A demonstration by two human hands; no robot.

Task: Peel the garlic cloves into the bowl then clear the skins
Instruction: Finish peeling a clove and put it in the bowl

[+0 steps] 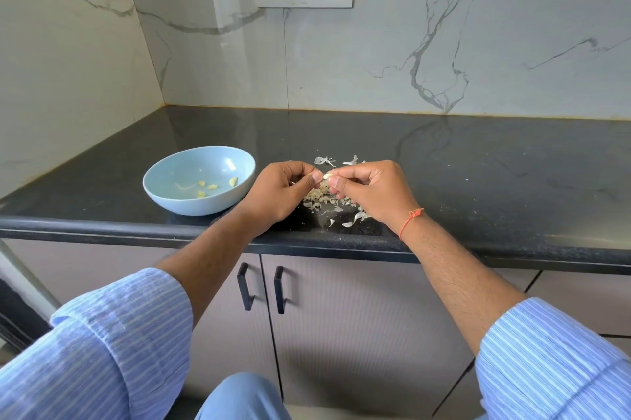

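Peeling in progress at the black granite counter (478, 160).

Left hand (280, 192) and right hand (370, 189) both pinch one small white garlic clove (328, 176); four peeled ones lie in the pale blue bowl (177, 177) at left, papery skins (324, 199) uncleared beneath.

A glossy black speckled stone countertop (444, 160) carries a pale blue shallow ceramic bowl (160, 190) near its front edge. Just right of the bowl lies a scatter of thin, papery white garlic skins (324, 199), some farther back.
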